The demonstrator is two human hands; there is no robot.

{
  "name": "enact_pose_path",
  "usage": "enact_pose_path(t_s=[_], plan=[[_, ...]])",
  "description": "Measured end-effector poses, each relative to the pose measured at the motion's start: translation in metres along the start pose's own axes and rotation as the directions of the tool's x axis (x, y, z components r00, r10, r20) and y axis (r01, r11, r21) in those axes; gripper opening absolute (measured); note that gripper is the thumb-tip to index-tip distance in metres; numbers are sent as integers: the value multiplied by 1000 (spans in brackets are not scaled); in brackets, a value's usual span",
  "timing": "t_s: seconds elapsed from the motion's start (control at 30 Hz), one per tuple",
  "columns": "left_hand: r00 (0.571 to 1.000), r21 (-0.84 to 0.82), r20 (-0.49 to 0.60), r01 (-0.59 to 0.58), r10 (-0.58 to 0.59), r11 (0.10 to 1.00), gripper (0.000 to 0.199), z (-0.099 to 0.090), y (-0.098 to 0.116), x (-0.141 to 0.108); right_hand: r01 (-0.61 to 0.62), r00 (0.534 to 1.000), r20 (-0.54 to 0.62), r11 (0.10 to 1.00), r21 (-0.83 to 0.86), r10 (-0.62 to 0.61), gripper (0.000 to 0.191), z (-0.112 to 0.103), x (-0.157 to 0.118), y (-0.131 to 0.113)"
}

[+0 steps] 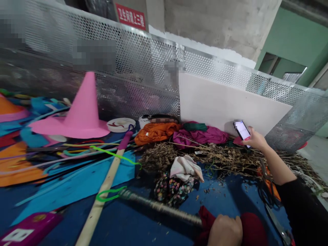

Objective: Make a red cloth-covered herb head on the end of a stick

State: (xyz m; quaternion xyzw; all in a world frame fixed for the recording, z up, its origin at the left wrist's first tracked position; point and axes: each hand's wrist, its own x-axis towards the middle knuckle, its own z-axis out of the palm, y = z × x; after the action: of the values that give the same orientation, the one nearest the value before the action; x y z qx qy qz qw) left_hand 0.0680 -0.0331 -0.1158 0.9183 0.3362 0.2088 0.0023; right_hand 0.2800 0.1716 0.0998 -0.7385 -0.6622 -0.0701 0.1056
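Observation:
My right hand, at the end of a black sleeve, holds a lit phone in front of a white board. Near the bottom edge, my left hand is closed around dark red cloth. A wrapped stick runs from that cloth toward a bright green bent strip. The strip lies across a pale wooden stick with a purple top. Floral cloth and a whitish cloth lie beyond the wrapped stick.
A pink cone hat stands at the back left beside a white tape roll. Orange cloth, magenta cloth and dried stems lie along a perforated metal barrier. Scissors are at the right.

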Motion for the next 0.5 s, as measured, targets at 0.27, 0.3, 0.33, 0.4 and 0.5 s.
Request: enact_pose_path(t_s=[0.27,0.3,0.33,0.4,0.5], plan=[[999,-30,34,16,-15,999,9,5,0,0,78,960,276,985,-151,-34,93,45,22,13],[998,-50,52,34,-32,998,9,6,1,1,71,956,292,986,-149,-25,93,50,25,13],[996,-72,73,60,-54,996,9,6,3,2,63,951,308,987,-148,-15,92,54,27,13],[988,-111,114,114,-101,987,10,8,7,5,48,941,340,988,-147,5,89,57,30,12],[978,-135,152,160,-139,978,14,11,12,10,39,937,349,986,-161,20,80,52,30,5]])
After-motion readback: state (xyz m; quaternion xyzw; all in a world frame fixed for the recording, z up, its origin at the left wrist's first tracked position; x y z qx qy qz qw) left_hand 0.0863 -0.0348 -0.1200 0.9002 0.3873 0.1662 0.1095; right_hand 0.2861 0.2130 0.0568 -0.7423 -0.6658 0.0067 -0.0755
